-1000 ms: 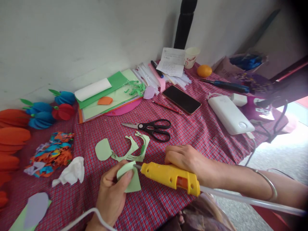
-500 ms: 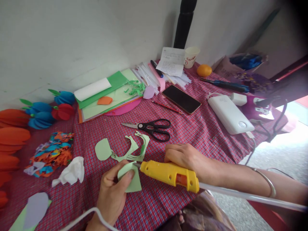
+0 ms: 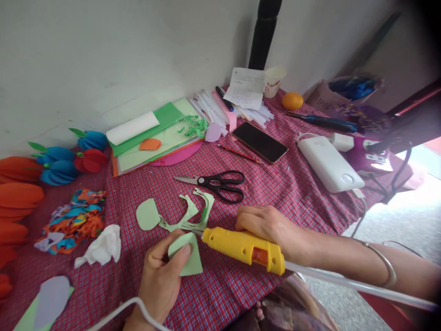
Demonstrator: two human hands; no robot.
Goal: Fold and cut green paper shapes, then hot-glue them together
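Note:
My left hand [image 3: 163,271] pinches a light green paper piece [image 3: 193,263], its thumb pressed across the front. The yellow glue gun [image 3: 237,248] is in my right hand [image 3: 263,225], which is closed behind its body, so most of the grip is hidden. Its metal nozzle points left, right at the upper edge of the paper; whether it touches I cannot tell. A clear glue stick [image 3: 330,275] runs out of the gun's rear. Just beyond lie a rounded green paper cutout [image 3: 148,214] and curved green paper scraps [image 3: 191,218].
Black-handled scissors [image 3: 217,183], a pencil [image 3: 239,154] and a phone [image 3: 260,141] lie farther back on the checked cloth. A white power bank [image 3: 329,163] sits right. Left are paper scraps [image 3: 77,220], crumpled tissue [image 3: 101,246] and folded paper shapes [image 3: 57,165]. A white cable [image 3: 134,301] crosses my left wrist.
The glue gun's nozzle has lifted slightly at the upper edge of the green paper. My left hand and the paper have barely moved.

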